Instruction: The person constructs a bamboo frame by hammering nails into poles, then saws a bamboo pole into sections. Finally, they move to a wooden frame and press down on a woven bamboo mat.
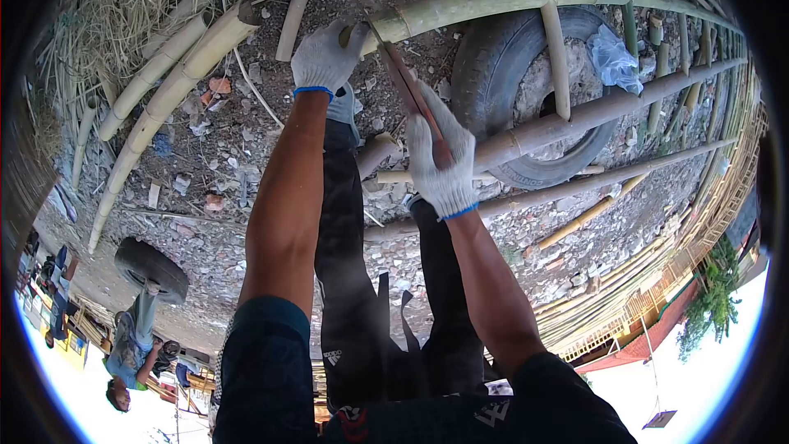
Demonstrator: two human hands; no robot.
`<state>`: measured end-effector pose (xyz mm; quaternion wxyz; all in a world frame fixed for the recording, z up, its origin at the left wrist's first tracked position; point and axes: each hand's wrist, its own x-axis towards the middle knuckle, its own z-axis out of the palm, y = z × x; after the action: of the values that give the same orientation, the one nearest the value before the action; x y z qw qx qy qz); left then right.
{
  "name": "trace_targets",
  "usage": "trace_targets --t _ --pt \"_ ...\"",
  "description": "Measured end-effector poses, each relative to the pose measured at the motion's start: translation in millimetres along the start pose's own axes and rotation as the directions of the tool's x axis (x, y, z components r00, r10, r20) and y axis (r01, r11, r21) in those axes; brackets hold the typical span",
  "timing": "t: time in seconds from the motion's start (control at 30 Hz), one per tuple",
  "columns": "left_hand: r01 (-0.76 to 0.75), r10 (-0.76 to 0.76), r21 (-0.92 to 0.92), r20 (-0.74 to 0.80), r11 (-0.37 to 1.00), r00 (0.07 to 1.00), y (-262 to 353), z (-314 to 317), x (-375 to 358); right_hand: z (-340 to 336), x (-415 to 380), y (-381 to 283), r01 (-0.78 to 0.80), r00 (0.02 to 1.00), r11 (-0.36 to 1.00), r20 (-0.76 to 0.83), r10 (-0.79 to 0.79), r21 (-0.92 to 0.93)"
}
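Note:
A long, thin, dark-bladed tool (400, 74) with a wooden handle is gripped in my right hand (442, 156), which wears a white knit glove with a blue cuff. Its blade, seen nearly edge-on, crosses the near end of a thick greenish bamboo pole (493, 2). My left hand (325, 57), gloved the same way, is closed at that pole end, just left of the blade. The fingers' undersides are hidden. Below it shows part of my shoe (347, 108). The pole arches away to the right over an old tire (485, 57).
Brown poles (592, 111) run right under a short crosspiece (555, 57). A plastic bag (615, 62) hangs near the tire. Cut bamboo (177, 99) and dry straw (123, 0) lie left on rubble ground. Another tire (152, 270) and a person (131, 345) are farther left.

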<state>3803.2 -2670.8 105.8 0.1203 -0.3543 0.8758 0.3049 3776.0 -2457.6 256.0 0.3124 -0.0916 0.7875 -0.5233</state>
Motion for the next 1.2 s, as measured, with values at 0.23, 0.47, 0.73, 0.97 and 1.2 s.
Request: trace_targets --t 0.23,0.47,0.73,0.97,1.2 --pt "-0.044 0.044 -0.003 -0.024 0.999 0.999 -5.2 0.5 9.8 -21.1 -50.4 -10.5 0.081 0.997 0.997 -0.013 -0.081 0.016" --pt "-0.005 0.005 0.02 0.0 1.0 1.0 -4.7 -0.9 -0.9 11.8 -1.4 -5.2 -0.026 0.999 1.0 -0.044 0.026 0.013" --pt "0.022 -0.021 0.047 -0.036 0.999 0.999 -7.3 7.2 15.0 24.2 41.6 -14.8 -0.022 0.999 1.0 -0.037 0.022 -0.019" --pt "0.023 -0.022 0.12 -0.014 0.992 1.0 -8.8 10.7 16.4 -8.4 -49.7 -27.3 -0.009 0.999 0.997 -0.043 0.006 -0.071" --pt "-0.062 0.067 0.13 -0.036 0.99 0.997 -17.8 12.5 11.2 9.2 -24.4 -12.8 0.018 0.996 0.996 -0.084 -0.025 -0.085"
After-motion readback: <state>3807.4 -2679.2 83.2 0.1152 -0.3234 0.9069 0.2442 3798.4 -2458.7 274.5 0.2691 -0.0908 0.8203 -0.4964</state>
